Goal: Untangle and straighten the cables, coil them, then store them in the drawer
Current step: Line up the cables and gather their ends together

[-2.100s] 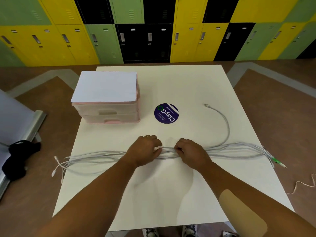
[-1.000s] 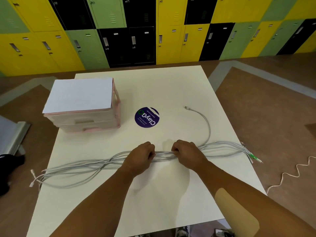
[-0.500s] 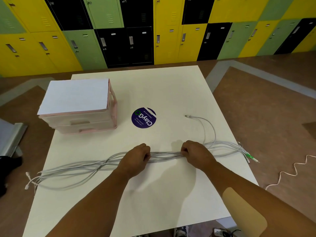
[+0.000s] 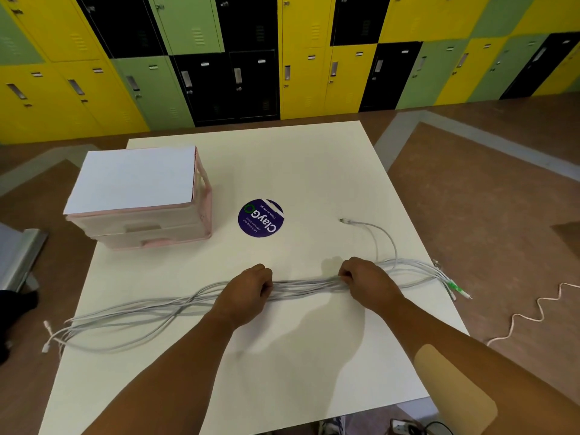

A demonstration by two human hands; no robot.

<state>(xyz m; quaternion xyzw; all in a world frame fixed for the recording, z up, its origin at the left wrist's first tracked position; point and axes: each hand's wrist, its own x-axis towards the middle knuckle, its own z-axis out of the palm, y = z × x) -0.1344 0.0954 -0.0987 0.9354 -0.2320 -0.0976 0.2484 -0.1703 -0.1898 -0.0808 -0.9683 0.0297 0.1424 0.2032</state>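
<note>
Across the lower middle of the frame: cables (image 4: 301,285), pale grey, thin, bundled lengthwise on a matte white table (image 4: 314,356), ends splayed at both table edges. Left hand (image 4: 248,293) and right hand (image 4: 365,282), knuckles up, each grip the bundle. Pink plastic drawer unit (image 4: 141,227), upper left, both drawers closed.

A white table (image 4: 314,356) carries a pink drawer unit (image 4: 141,196) and a round purple sticker (image 4: 260,218). Grey cables (image 4: 304,285) lie stretched across its near part.
</note>
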